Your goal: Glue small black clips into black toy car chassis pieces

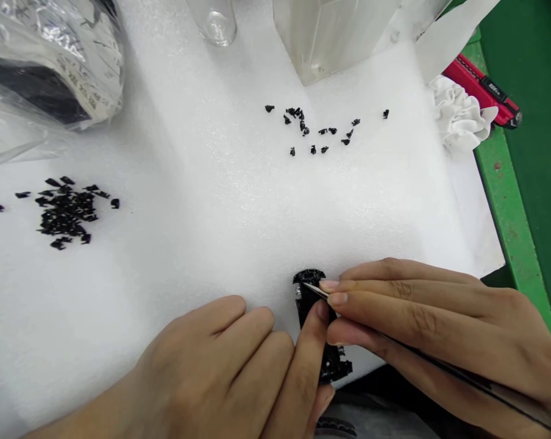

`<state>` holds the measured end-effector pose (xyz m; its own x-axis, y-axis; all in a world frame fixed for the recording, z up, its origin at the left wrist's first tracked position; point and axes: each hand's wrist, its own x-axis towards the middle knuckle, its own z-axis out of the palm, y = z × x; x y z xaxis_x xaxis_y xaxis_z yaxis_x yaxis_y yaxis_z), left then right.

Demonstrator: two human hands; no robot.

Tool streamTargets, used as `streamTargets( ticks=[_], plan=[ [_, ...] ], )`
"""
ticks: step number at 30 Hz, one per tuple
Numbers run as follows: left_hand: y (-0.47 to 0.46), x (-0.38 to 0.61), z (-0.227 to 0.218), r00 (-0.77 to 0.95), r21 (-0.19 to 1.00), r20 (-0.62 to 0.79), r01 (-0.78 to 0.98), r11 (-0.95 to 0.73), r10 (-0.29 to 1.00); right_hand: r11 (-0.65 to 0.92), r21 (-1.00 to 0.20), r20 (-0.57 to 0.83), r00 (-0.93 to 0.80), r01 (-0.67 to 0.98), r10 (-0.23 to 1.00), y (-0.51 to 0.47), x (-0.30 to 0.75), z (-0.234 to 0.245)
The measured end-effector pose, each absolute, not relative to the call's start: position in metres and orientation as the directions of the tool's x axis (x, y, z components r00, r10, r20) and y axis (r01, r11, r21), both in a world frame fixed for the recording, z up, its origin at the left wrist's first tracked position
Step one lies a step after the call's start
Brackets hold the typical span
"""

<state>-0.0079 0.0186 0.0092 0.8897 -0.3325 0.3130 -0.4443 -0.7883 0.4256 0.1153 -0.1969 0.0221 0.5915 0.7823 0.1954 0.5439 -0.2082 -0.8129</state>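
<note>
A black molded plastic part [308,296], narrow and upright in view, lies on the white foam sheet near its front edge. My left hand [239,366] holds it down, with the index finger pressed on its face and the thumb at its lower end. My right hand [422,311] grips metal tweezers [316,290] in a pinch. Their tip touches the part near its top left, beside a small shiny silver spot. Whether the tips hold anything is too small to tell. My fingers hide much of the part's middle.
Small black pieces lie heaped [67,210] on the left of the foam sheet [202,231], and several others [323,131] are scattered farther back. A plastic bag [51,67], a clear cup [218,24], a translucent bin [334,36], white finger cots [461,116] and a red cutter [481,91] surround them.
</note>
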Motion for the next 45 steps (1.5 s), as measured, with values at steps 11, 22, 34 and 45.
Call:
streamTargets(
  ticks=[11, 22, 34, 45],
  plan=[
    [0.019, -0.007, 0.012, 0.885, 0.396, 0.305, -0.455, -0.798, -0.353, -0.283, -0.808, 0.144, 0.639, 0.517, 0.756, -0.202, 0.117, 0.027],
    [0.025, -0.004, 0.014, 0.829, 0.344, 0.24, -0.56, -0.754, -0.506, -0.203, -0.791, 0.284, 0.64, 0.578, 0.714, -0.196, 0.119, 0.026],
    [0.021, -0.004, 0.011, 0.859, 0.387, 0.243, -0.512, -0.767, -0.451, -0.192, -0.816, 0.194, 0.571, 0.545, 0.798, -0.194, 0.122, 0.029],
    [0.025, -0.005, 0.01, 0.845, 0.381, 0.242, -0.535, -0.754, -0.477, -0.168, -0.828, 0.217, 0.582, 0.535, 0.783, -0.19, 0.122, 0.026]
  ],
)
